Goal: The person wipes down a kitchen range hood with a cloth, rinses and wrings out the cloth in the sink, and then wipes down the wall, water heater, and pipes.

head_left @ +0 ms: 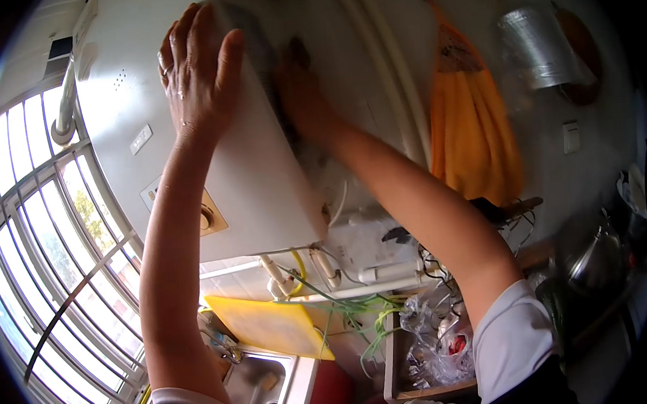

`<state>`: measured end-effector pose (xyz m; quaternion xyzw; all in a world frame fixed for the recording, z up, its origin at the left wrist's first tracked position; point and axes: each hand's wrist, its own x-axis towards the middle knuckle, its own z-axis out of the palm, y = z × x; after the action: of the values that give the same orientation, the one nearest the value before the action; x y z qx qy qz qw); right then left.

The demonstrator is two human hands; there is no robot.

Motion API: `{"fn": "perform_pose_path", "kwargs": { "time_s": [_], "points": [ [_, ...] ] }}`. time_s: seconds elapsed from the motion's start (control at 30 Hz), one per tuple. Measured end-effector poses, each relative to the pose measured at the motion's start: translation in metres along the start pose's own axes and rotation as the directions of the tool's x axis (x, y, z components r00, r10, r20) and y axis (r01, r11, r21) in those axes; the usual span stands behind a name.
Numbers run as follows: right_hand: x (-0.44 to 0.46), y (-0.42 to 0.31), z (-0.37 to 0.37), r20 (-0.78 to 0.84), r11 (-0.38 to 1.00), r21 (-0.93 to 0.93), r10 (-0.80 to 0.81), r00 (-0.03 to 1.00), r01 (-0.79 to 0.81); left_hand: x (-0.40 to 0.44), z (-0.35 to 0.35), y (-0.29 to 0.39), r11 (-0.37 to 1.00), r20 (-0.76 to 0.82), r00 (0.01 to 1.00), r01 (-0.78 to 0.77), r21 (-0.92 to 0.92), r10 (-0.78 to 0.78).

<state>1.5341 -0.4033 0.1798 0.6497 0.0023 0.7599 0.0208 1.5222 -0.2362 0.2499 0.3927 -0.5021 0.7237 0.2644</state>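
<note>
My left hand (201,73) lies with its fingers stretched out on the front of a white wall-mounted box (257,183), near its upper edge. A ring shows on one finger, and the skin looks wet. On the box's front are a small label (141,139) and a round knob (207,218) on a gold-coloured plate. My right hand (299,93) reaches to the shaded right side of the box. Its fingers are dark and blurred there, so what they touch or hold cannot be made out.
An orange towel (473,121) hangs on the wall at right, beside pale vertical pipes (385,60). Below are a yellow board (271,325), a sink (263,384), green stalks (373,313) and a tray with plastic bags (437,350). A barred window (62,237) is at left.
</note>
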Motion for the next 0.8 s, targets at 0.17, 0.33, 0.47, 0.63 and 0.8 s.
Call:
{"fn": "perform_pose_path", "kwargs": {
  "time_s": [0.17,0.33,0.47,0.63,0.8],
  "points": [
    [-0.088,-0.061,-0.074,-0.074,0.827,0.536,0.247,0.966,-0.17,-0.001,0.004,-0.003,0.994,-0.06,0.995,-0.069,0.084,0.074],
    [-0.123,-0.093,-0.121,0.231,0.76,0.586,0.178,0.956,-0.283,0.0,0.005,-0.007,0.994,-0.024,0.996,-0.081,0.08,0.083],
    [-0.124,-0.091,-0.112,0.196,0.72,0.628,0.221,0.955,-0.296,-0.004,0.004,-0.008,0.993,0.0,0.997,-0.082,0.081,0.083],
    [-0.166,-0.094,-0.119,0.265,0.67,0.589,0.367,0.892,-0.451,-0.032,0.003,0.016,0.984,0.033,0.998,0.043,0.173,-0.049],
    [-0.201,-0.081,-0.1,0.302,0.639,0.555,0.442,0.845,-0.533,-0.064,-0.006,0.049,0.983,0.061,0.996,0.054,0.177,-0.066]
  ]
}}
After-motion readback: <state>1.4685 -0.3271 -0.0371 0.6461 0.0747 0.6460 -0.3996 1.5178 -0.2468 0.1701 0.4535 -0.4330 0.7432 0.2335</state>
